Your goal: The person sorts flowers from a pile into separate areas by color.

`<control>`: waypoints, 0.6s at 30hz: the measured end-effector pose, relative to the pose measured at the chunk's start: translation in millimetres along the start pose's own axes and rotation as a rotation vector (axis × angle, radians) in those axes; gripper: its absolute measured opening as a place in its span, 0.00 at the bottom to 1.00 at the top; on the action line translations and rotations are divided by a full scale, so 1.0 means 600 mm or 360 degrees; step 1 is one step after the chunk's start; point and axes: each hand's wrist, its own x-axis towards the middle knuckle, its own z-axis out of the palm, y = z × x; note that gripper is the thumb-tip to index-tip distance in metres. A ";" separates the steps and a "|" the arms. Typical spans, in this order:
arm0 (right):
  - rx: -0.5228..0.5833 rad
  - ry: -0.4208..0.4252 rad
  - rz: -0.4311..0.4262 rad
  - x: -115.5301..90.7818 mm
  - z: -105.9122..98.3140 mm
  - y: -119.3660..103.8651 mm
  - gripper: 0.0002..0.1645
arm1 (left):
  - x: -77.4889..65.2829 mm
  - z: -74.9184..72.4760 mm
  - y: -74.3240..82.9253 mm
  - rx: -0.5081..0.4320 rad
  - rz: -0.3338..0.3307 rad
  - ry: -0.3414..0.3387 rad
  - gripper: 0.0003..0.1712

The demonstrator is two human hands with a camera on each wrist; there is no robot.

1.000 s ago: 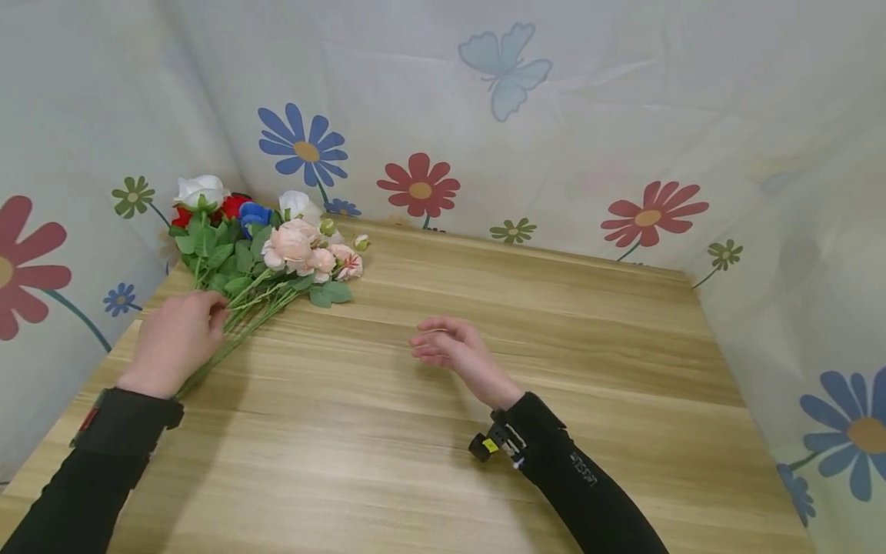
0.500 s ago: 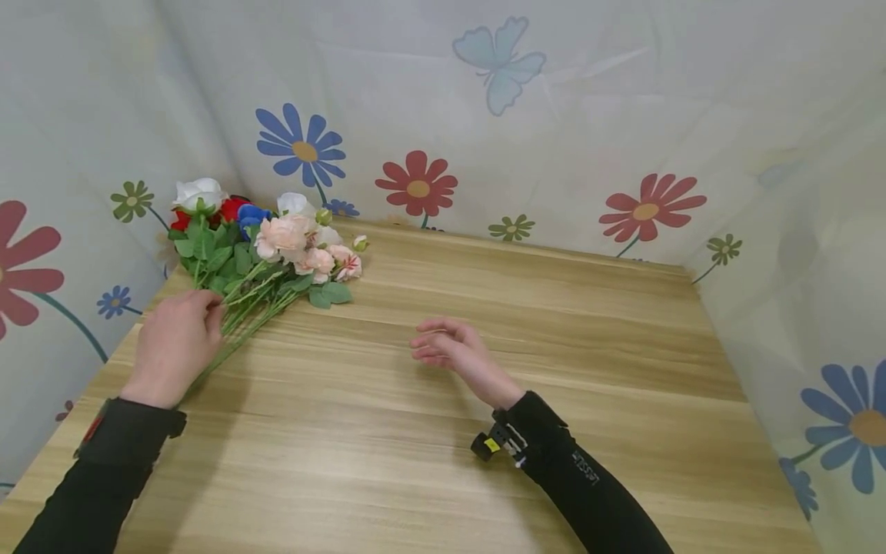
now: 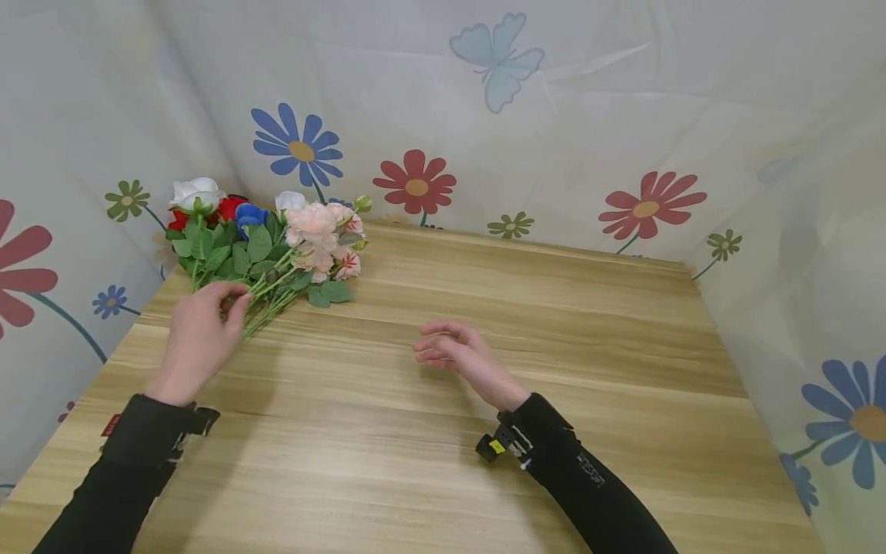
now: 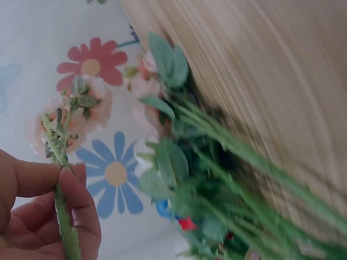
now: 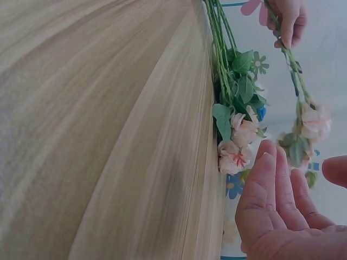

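Note:
My left hand (image 3: 208, 335) pinches the green stem of a pale pink artificial flower spray (image 4: 70, 122) between thumb and fingers. In the right wrist view this pink flower spray (image 5: 314, 122) hangs above the other flowers, apart from the table. Below it lies a bunch with a white rose (image 3: 197, 192), red blooms (image 3: 231, 206), a blue rose (image 3: 251, 217) and more pale pink blossoms (image 5: 234, 157), all with green leaves and long stems. My right hand (image 3: 464, 358) holds nothing, its fingers loosely extended over the middle of the table.
The bunch lies at the back left corner of the wood-grain table (image 3: 554, 323). A pale fabric backdrop (image 3: 388, 85) printed with flowers and a butterfly encloses the back and sides. Wrist cameras are strapped over both black sleeves (image 3: 581, 469).
My left hand has lifted the pink flower spray off the bunch and moved it a little right and up. The right hand has hardly moved.

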 end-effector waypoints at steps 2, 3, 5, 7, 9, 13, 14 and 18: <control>-0.0001 0.0006 0.0007 -0.002 -0.002 0.000 0.25 | 0.003 0.009 0.012 -0.0079 -0.0047 -0.0055 0.10; -0.0002 0.0007 0.0008 -0.003 -0.002 -0.001 0.25 | 0.004 0.014 0.017 -0.0116 -0.0072 -0.0092 0.10; -0.0003 0.0007 0.0011 -0.005 -0.003 -0.001 0.25 | 0.008 0.025 0.029 -0.0187 -0.0115 -0.0175 0.12; -0.0003 0.0006 0.0015 -0.006 -0.003 -0.001 0.25 | 0.014 0.036 0.043 -0.0255 -0.0151 -0.0251 0.13; -0.0005 -0.0003 0.0012 -0.007 -0.004 -0.002 0.25 | 0.020 0.048 0.056 -0.0323 -0.0170 -0.0330 0.14; -0.0007 -0.0019 0.0014 -0.009 -0.006 -0.001 0.25 | 0.032 0.075 0.082 -0.0490 -0.0214 -0.0459 0.15; -0.0006 -0.0021 0.0014 -0.010 -0.007 0.000 0.25 | 0.034 0.082 0.088 -0.0538 -0.0230 -0.0490 0.16; 0.0009 -0.0013 0.0025 -0.012 -0.012 0.003 0.25 | 0.042 0.107 0.112 -0.0763 -0.0312 -0.0602 0.18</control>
